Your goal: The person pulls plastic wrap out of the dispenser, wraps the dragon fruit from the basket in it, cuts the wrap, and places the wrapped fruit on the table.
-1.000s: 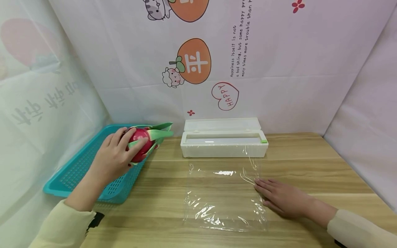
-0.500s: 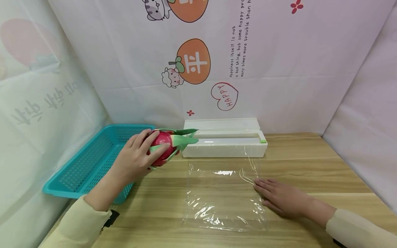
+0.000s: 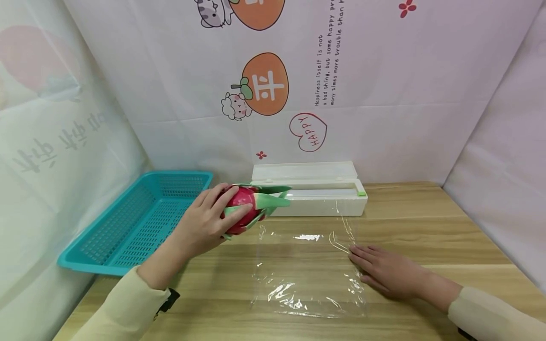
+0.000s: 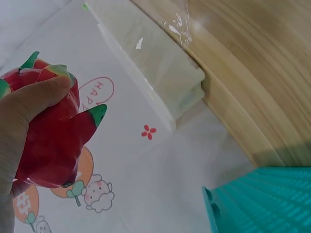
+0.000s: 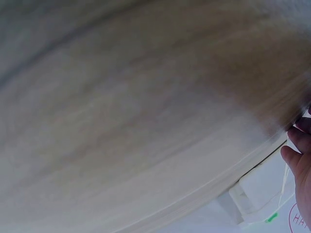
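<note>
My left hand grips a red dragon fruit with green leafy tips, held in the air between the basket and the wrap box. In the left wrist view the thumb lies across the dragon fruit. A sheet of clear plastic wrap lies spread on the table, running out from the white wrap box behind it. At the sheet's right edge my right hand rests with its fingers extended, fingertips touching the film. Only part of the right hand shows in the right wrist view.
A turquoise plastic basket stands at the left of the wooden table. The wrap box's lid is raised against the printed white cloth at the back. White cloth also hangs on both sides.
My left hand has carried the dragon fruit rightward, from over the basket to the left front of the wrap box. The right hand has stayed at the film's edge.
</note>
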### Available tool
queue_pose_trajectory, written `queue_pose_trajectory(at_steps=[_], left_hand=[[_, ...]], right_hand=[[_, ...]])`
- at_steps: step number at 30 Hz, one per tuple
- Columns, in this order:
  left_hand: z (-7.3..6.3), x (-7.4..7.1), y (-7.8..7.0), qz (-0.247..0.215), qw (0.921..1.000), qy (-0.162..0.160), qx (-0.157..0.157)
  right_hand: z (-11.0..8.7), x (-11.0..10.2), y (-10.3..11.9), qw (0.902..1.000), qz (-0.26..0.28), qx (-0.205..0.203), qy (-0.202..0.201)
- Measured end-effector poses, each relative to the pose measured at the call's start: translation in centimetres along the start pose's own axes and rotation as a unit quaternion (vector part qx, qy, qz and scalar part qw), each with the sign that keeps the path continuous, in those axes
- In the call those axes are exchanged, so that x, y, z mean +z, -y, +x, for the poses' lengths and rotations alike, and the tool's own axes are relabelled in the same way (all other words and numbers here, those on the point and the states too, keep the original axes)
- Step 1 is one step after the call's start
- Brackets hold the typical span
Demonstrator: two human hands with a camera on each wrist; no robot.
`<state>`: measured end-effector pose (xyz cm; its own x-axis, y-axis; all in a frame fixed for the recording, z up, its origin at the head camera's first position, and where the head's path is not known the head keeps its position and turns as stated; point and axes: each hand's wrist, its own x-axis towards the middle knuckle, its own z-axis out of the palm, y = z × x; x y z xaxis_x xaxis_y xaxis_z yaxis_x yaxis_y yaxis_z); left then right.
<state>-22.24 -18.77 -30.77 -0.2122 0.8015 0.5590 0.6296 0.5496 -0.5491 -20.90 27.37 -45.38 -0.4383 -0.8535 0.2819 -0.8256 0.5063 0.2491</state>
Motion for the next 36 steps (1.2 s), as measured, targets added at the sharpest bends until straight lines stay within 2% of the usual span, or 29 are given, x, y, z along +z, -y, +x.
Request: queue_pose_trajectory(at_steps=[8, 14, 21, 26, 36], left_hand=[[0.8, 1.3, -1.3, -0.020, 0.9998, 0.002, 0.004], [1.3, 2.4, -2.0, -0.029, 0.9994, 0.000, 0.020], [1.7, 3.6, -2.8, -0.035, 0.9988, 0.018, 0.029], [2.2, 4.5, -3.4, -0.043, 0.9982, 0.018, 0.037], [2.6, 6.6, -4.7, -0.087, 0.9944, 0.020, 0.055]], right_hand=[[0.0, 0.0, 0.1, 1.0000, -0.001, 0.001, -0.003], [0.1, -0.1, 0.1, 1.0000, 0.000, -0.001, 0.000], [0.1, 0.1, -0.1, 1.0000, 0.005, -0.004, 0.000], [0.1, 0.2, -0.1, 0.9999, 0.012, -0.006, 0.005], [0.1, 0.0, -0.1, 0.9999, 0.011, -0.005, -0.001]])
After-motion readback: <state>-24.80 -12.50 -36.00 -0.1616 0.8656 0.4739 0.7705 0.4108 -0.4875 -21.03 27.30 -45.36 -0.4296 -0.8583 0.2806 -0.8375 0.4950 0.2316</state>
